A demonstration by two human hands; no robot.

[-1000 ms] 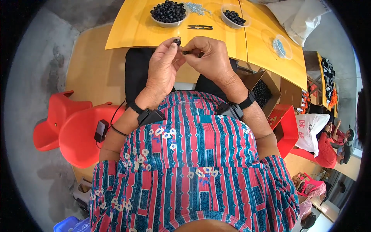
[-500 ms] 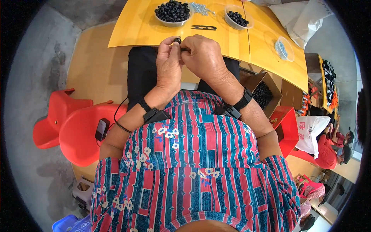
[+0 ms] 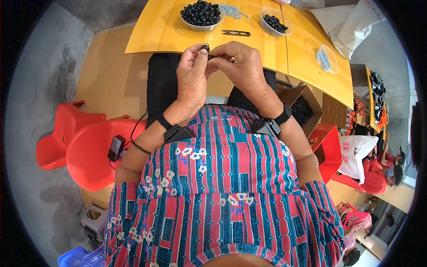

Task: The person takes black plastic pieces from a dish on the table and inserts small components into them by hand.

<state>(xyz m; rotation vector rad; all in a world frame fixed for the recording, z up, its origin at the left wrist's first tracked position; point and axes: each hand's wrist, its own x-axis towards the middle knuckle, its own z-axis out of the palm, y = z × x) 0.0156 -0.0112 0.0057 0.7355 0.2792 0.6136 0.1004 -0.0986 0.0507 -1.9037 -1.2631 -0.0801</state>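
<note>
Just past the near edge of the yellow table point(image 3: 160, 31), my left hand point(image 3: 192, 73) pinches a small black round bead-like piece point(image 3: 205, 47) between thumb and fingertips. Close beside it, my right hand point(image 3: 244, 66) has its thumb and forefinger closed on a small dark piece point(image 3: 211, 57), mostly hidden by the fingers. Whether the two dark pieces are joined cannot be made out. Beyond my hands, black thread snips point(image 3: 236, 33) lie on the table. A clear bowl point(image 3: 202, 28) heaped with black holed pieces stands behind, beside a pile of small pale-blue clear pieces point(image 3: 232, 11).
A second clear tub point(image 3: 287, 31) holds fewer black pieces. A tub point(image 3: 332, 67) with pale-blue pieces stands far right. Under the table is a cardboard box point(image 3: 315, 103) of black pieces. Red chairs point(image 3: 91, 153) stand left; a white bag point(image 3: 356, 153) and other people are at right.
My right hand has opened its posture slightly and shifted a little right, its forefinger now stretched toward the thumb. The left hand still pinches the black piece.
</note>
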